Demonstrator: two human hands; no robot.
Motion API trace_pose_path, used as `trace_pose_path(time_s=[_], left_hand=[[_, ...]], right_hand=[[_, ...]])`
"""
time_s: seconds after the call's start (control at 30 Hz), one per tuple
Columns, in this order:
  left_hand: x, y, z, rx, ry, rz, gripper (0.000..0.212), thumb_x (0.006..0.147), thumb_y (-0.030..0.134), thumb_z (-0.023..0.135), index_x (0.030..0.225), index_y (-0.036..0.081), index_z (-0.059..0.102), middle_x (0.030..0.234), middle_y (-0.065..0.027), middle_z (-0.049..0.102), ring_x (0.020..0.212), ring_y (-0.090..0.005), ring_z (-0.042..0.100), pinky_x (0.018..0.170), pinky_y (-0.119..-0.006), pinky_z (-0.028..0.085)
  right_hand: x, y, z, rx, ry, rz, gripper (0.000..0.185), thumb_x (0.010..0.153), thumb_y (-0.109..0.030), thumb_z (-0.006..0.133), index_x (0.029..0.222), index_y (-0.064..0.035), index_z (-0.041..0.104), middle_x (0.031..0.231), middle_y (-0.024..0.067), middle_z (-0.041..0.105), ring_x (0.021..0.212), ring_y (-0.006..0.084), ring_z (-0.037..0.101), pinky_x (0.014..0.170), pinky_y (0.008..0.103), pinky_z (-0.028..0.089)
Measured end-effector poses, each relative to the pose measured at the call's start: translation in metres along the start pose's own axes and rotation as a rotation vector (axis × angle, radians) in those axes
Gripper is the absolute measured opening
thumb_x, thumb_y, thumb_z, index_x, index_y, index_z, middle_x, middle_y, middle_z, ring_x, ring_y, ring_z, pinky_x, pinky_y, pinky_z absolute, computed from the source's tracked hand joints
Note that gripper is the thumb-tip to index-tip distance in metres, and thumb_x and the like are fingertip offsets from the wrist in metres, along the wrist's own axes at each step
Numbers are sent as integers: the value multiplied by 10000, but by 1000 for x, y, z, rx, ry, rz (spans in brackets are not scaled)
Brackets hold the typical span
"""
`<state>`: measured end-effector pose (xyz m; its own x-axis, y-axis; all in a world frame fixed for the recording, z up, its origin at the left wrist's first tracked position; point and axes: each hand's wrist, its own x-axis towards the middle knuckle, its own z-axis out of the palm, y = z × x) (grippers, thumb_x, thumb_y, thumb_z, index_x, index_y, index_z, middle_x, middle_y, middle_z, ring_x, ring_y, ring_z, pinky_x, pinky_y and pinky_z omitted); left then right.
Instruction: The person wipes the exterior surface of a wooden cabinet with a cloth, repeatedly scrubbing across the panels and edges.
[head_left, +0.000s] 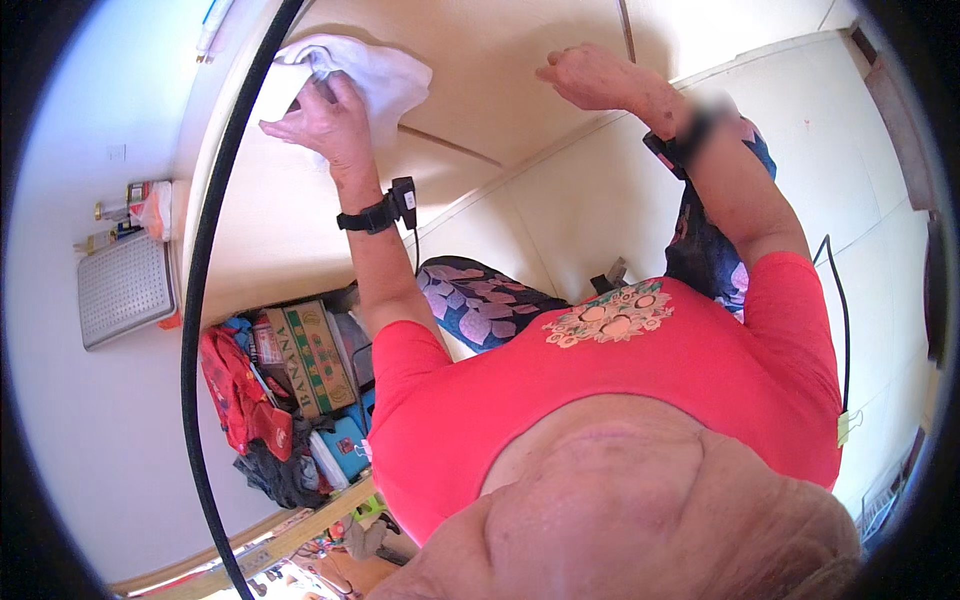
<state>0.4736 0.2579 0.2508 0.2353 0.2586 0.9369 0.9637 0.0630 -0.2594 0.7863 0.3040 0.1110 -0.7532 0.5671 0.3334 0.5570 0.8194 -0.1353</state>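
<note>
My left hand (330, 124) grips a bunched white cloth (390, 79) in front of a cream panelled surface (480, 45). Part of the cloth is folded up over the fingers, so the palm side is hidden. Farther right, my right hand (589, 75) is held before the same surface, its fingers loosely curled together and nothing visible in them. Whether it touches the panel cannot be told. Narrow dark strips (450, 145) run along the panels. Each wrist carries a black strap with a small device (403, 201).
A black cord (206, 247) crosses the left side. Behind my left arm are a banana carton (319, 356), red bags (229, 382) and a blue box (345, 442). A perforated tray (126, 289) is by the white wall. Pale tiles (810, 135) extend at right.
</note>
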Motion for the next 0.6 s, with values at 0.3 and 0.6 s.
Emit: trace_pose_path(time_s=[0.3,0.6], left_hand=[[-22,49,26,-83,-79,68,550,757,403,701,1186,75,591,1184,-157,601,1193,-439,477,1009,-685,256],[-12,117,40,-241,-370,356,604,752,446,703,1260,163,538,1167,-160,607,1140,-402,528,982,-612,340]], right_hand=[[-8,8,-8,-61,-67,45,180,825,-74,524,954,-64,649,911,122,667,888,319,659,743,439,535],[-12,17,-18,-48,-220,94,194,824,-76,536,982,-70,648,915,104,654,881,315,646,750,426,521]])
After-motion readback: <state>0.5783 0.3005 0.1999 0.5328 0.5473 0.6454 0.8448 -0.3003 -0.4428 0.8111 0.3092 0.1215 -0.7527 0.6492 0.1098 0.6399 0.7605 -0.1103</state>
